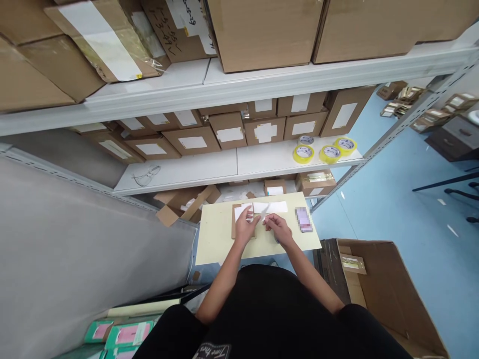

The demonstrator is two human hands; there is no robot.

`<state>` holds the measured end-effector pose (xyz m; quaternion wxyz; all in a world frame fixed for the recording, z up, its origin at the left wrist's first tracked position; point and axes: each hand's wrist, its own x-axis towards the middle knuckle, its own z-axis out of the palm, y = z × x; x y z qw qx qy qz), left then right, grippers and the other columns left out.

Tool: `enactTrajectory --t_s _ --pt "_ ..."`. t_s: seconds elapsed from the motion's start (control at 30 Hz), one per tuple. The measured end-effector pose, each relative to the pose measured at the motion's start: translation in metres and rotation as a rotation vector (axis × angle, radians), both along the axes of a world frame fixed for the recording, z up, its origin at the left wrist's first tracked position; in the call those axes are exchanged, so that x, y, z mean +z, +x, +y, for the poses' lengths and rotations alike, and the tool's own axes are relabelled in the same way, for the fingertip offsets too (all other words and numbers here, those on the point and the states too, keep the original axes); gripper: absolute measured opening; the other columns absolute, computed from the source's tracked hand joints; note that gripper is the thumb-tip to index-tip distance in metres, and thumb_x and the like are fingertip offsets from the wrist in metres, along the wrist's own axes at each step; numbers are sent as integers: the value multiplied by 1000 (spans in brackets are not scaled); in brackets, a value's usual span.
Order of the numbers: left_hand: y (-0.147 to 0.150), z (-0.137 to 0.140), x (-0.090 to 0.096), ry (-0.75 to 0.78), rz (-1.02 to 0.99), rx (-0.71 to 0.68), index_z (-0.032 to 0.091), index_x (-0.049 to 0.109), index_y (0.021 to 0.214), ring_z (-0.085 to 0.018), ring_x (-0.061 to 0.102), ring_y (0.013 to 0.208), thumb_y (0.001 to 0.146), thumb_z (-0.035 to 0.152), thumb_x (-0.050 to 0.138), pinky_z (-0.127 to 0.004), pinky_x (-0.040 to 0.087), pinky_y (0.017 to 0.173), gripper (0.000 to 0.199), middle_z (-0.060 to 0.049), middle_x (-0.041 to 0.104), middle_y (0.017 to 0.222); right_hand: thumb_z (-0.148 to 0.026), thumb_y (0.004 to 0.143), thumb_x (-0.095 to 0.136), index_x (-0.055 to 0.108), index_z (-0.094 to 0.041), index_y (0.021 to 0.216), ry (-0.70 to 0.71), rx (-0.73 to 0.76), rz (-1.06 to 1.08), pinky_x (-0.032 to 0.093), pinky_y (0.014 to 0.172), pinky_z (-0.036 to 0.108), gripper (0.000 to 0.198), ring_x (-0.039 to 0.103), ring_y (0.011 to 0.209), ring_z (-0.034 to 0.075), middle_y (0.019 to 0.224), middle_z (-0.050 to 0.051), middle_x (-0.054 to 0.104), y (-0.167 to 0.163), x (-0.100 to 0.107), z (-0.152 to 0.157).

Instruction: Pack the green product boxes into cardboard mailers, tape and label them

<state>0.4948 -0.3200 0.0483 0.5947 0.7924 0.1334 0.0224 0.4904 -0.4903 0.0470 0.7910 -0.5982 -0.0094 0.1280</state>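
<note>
A flat brown cardboard box [234,230] with a white label lies on the pale yellow table [215,244]. My left hand [245,227] rests over this box, fingers spread and thumb pointing right. Beside it, my right hand [277,228] is closed, its fingertips pinching a thin white strip of paper [265,211]. Behind the hands lies a longer white paper sheet [277,207]. A small dark thing under my right hand is mostly hidden. Near the table's right edge is a purple, blurred-out object [304,219].
Ahead stands a metal shelf [209,174] with labelled cartons [196,142], rolls of tape [303,154] and a coiled cord [147,175]. An opened carton [183,204] sits at the table's left. A large open carton [396,284] stands at right, a grey wall [75,229] at left.
</note>
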Motion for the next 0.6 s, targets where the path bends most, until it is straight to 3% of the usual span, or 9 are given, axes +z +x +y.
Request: enactTrajectory --t_s 0.07,0.17,0.4,0.6 --pt "-4 -2 7 -16 -32 -176 23 77 116 -23 72 93 84 49 75 -35 57 84 41 -9 79 108 -54 84 72 68 -24 85 -21 5 -20 49 66 31 30 55 64 15 75 0 66 1 0 3" --pt "-11 -4 17 -80 -51 -333 25 81 110 -23 72 91 88 46 72 -33 57 82 32 -7 80 107 -58 84 72 68 -24 85 -71 2 -41 49 65 31 34 55 63 16 68 -2 61 2 -2 7" --pt "-13 12 15 -132 -91 -264 25 83 108 -26 73 93 86 42 75 -36 58 84 29 -7 81 101 -59 89 64 68 -25 88 -252 4 -89 50 65 33 34 60 66 19 74 2 66 3 -7 24" --pt "-11 50 2 -29 -145 -261 26 82 112 -24 74 90 94 41 65 -34 59 80 28 -7 81 102 -56 93 61 69 -25 86 -376 26 -147 49 63 32 33 60 65 20 74 2 68 9 6 61"
